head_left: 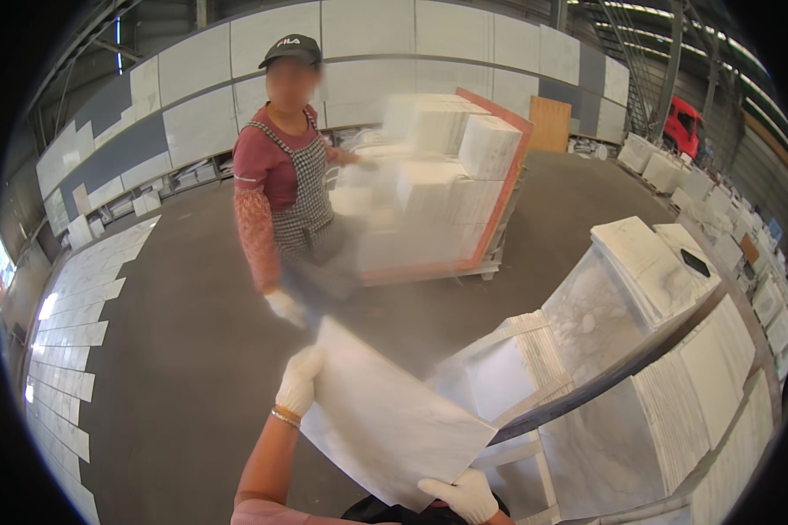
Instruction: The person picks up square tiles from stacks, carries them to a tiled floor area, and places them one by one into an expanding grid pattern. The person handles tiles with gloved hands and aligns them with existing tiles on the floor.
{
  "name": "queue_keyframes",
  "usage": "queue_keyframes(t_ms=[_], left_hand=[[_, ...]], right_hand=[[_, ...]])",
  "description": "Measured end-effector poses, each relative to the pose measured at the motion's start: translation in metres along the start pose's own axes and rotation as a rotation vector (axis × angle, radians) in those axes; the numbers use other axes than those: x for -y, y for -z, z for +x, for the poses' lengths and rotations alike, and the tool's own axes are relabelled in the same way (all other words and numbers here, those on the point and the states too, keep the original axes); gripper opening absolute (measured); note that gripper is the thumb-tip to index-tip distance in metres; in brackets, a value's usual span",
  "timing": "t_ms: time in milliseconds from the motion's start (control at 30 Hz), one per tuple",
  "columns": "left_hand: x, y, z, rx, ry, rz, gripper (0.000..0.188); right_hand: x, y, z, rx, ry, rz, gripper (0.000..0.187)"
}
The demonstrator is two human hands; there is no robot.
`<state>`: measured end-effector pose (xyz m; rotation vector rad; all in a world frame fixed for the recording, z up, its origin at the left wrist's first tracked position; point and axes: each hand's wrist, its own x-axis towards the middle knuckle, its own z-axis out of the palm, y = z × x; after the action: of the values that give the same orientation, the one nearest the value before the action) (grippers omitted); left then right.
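A white marble tile (390, 411) with faint grey veining is held tilted in front of me. My left hand (299, 381), in a white knit glove with a bracelet at the wrist, is closed on its upper left edge. At the lower right corner, my right hand (464, 496), gloved the same way, grips the near edge with the thumb lying on the face. Most fingers of both hands are hidden behind the tile. To the right, stacked marble tiles (678, 411) stand beside the held one.
A person in a cap and checked apron (293, 192) stands ahead, one gloved hand near the tile's far corner. Behind is a pallet of stacked white stone (429, 201). A dark phone (695, 262) lies on the right stack. Tiles (66, 376) line the floor at left.
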<state>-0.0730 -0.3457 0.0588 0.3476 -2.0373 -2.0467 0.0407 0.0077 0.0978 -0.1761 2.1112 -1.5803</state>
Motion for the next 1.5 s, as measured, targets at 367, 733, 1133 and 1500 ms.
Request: queue_keyframes(t_ms=[367, 733, 1133, 1500], left_hand=[[-0.044, -0.022, -0.005, 0.131, 0.031, 0.326, 0.044], [-0.078, -0.026, -0.150, 0.024, 0.111, 0.639, 0.054], [-0.119, 0.052, -0.368, -0.381, 0.128, 0.456, 0.062], [-0.111, 0.143, -0.437, -0.557, 0.149, 0.390, 0.058]], right_hand=[[0.000, 0.001, -0.009, -0.073, -0.187, 0.346, 0.022], [-0.049, 0.008, -0.106, 0.008, -0.117, 0.329, 0.028], [-0.050, -0.041, -0.190, 0.277, -0.086, 0.161, 0.031], [-0.009, -0.126, -0.201, 0.391, -0.006, 0.060, 0.032]])
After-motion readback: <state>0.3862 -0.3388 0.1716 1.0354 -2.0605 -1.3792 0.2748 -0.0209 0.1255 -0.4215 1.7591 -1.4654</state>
